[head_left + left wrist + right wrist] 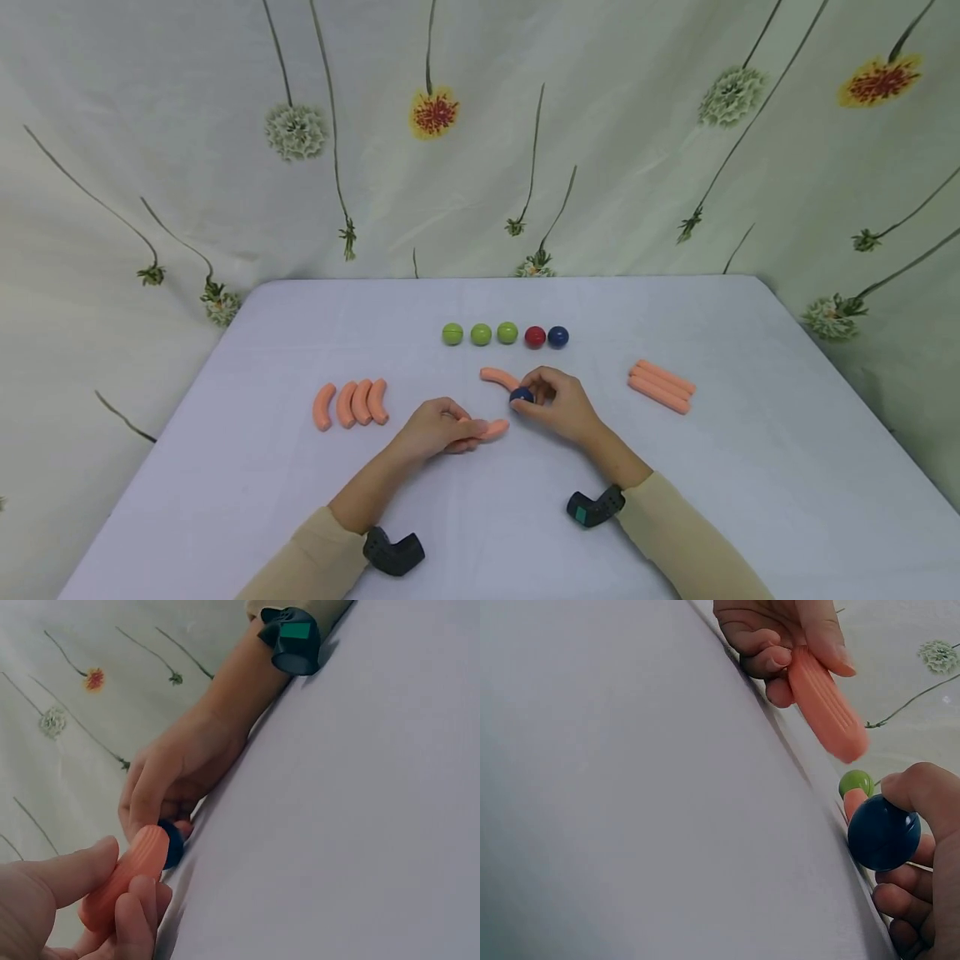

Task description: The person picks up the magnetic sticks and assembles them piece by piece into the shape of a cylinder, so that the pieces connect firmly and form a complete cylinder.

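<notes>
Between the thumb and fingers of my left hand (441,429) is a curved orange sausage-shaped piece (496,429), its free end pointing right. In the left wrist view this piece (127,881) shows lengthwise ridges. My right hand (562,407) pinches a dark blue ball (521,395) close to the table. Another curved orange piece (497,377) lies just beyond, its right end beside the ball; whether they touch I cannot tell. The right wrist view shows the glossy blue ball (883,834) under the thumb, apart from the piece in the left hand.
Along the back sit three green balls (481,334), a red ball (535,337) and another blue ball (558,337). Several curved orange pieces (361,402) lie at left. Straight orange sticks (660,387) lie at right. A flowered cloth (480,183) hangs behind the white table (750,500).
</notes>
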The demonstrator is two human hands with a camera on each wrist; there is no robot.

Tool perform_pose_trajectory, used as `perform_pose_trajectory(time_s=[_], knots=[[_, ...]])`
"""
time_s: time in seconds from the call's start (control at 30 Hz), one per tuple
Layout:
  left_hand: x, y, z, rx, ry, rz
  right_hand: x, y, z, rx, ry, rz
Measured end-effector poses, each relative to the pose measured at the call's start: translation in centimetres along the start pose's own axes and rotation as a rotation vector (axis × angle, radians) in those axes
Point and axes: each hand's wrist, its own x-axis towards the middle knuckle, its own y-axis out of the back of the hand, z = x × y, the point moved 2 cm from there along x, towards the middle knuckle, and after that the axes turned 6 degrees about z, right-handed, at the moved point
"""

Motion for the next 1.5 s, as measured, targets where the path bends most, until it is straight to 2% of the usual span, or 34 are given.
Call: perform_pose_trajectory(time_s=[0.13,0.37,0.77,1.27,1.5], knots=[[0.0,-1.2,0.2,0.001,0.017,0.01,0.0,0.0,0.1,0.002,-0.006,-0.003],[0.3,-2.4,0.3,-0.006,-0.01,-0.017,0.0,0.0,0.1,0.004,-0.005,-0.013],[0.4,-2.5,0.5,-0.038,-0.01,-0.015,0.0,0.0,0.1,0.01,0.014,-0.006],[0.2,-2.6,0.5,-0.02,-0.055,-0.002,0.1,0.0,0.0,0.012,0.014,-0.013],[0.1,-2.5,0.5,0.007,-0.094,-0.041,0.0,0.0,-0.2,0.013,0.008,-0.011]])
